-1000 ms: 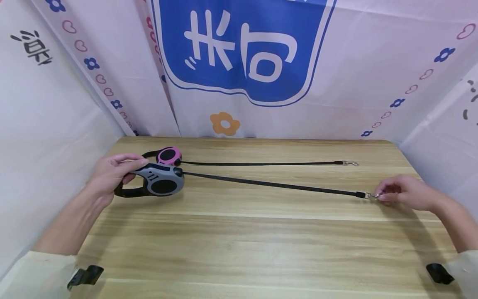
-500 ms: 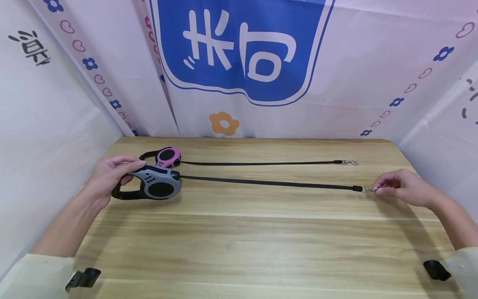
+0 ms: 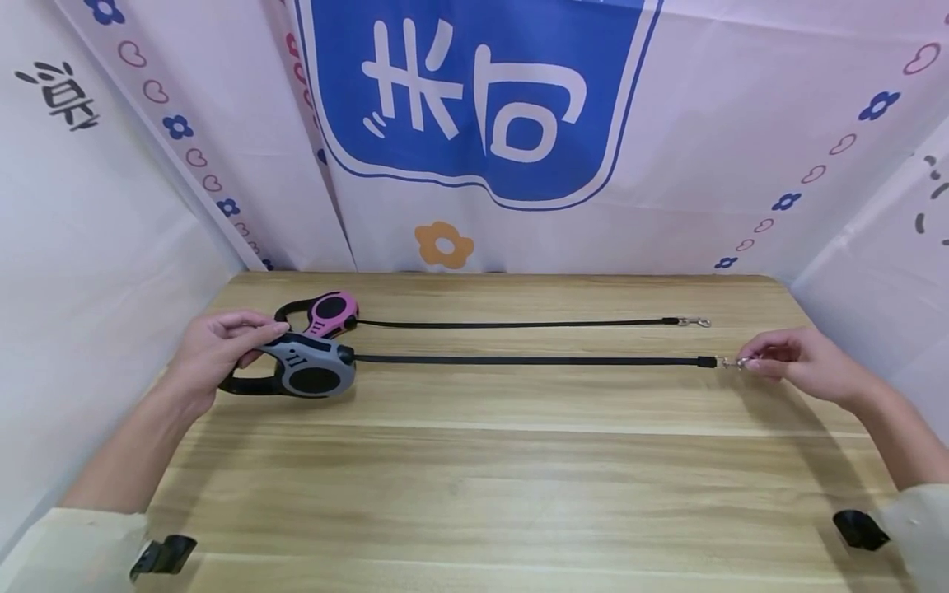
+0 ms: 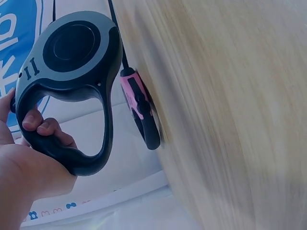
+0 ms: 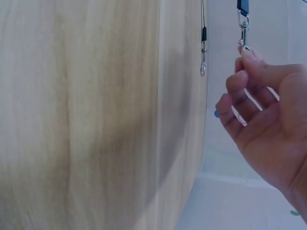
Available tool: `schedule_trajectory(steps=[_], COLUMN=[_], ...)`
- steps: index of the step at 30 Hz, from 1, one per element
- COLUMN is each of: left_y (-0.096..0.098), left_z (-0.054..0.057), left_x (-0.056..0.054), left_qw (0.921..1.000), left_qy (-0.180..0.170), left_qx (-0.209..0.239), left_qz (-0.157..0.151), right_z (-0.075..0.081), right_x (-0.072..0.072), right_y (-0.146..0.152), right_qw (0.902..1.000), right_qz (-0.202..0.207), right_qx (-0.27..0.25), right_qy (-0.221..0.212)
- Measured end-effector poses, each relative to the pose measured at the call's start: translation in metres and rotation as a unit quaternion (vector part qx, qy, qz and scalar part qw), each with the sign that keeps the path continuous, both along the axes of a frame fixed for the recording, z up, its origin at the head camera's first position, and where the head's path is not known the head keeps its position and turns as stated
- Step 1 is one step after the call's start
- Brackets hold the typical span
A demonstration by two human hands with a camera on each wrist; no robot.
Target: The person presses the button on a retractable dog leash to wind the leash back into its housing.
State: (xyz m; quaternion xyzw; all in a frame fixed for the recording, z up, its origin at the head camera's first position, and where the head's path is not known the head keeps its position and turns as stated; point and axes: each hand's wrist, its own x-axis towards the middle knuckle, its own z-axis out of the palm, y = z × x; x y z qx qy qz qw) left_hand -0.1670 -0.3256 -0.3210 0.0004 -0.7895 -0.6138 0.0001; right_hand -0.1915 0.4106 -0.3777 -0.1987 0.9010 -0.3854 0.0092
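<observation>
My left hand (image 3: 226, 350) grips the black handle of a grey retractable dog leash (image 3: 315, 379) at the table's left side. In the left wrist view the fingers curl through the handle loop (image 4: 108, 129). The black strap (image 3: 519, 360) runs out straight and taut to the right. At its far end my right hand (image 3: 804, 366) pinches the metal snap hook (image 5: 244, 36) between thumb and forefinger, the other fingers loosely bent. Behind it lies a pink retractable leash (image 3: 334, 311) on the table, its own strap (image 3: 519, 324) drawn out to a silver clip (image 3: 694, 322).
The wooden table (image 3: 460, 494) ends at a white printed cloth (image 3: 689, 165) that hangs behind it and along both sides. A black wrist device (image 3: 165, 556) sits at the left sleeve, another black device (image 3: 860, 529) at the right one.
My right hand has moved away toward the back of the table with the hook, so the grey leash's strap now lies nearly parallel to the pink one's. The grey leash body has shifted slightly left and nearer.
</observation>
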Motion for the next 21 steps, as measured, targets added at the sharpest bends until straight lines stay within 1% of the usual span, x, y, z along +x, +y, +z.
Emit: schedule_trajectory(steps=[3, 9, 13, 16, 21], left_y=[0.0006, 0.0004, 0.0004, 0.0011, 0.0037], left_z=[-0.0012, -0.002, 0.0001, 0.0018, 0.0026], left_x=[0.0, -0.0009, -0.0011, -0.0003, 0.0011], left_qw=[0.9999, 0.9997, 0.9987, 0.9975, 0.9962], left_qy=[0.009, 0.011, 0.012, 0.014, 0.019], left_qx=[-0.003, -0.023, -0.05, -0.07, -0.085], left_qz=[-0.006, -0.006, -0.003, -0.001, -0.002], right_z=[0.0014, 0.0015, 0.0011, 0.0009, 0.0005], right_x=[0.0021, 0.0028, 0.0023, 0.0027, 0.0046], right_y=[0.0008, 0.0028, 0.0036, 0.004, 0.0022], right_qw=[0.9994, 0.9969, 0.994, 0.9925, 0.9929], right_qz=[-0.019, -0.039, -0.044, -0.038, -0.036], right_qx=[-0.022, -0.056, -0.085, -0.102, -0.102], right_qy=[-0.018, -0.039, -0.054, -0.056, -0.049])
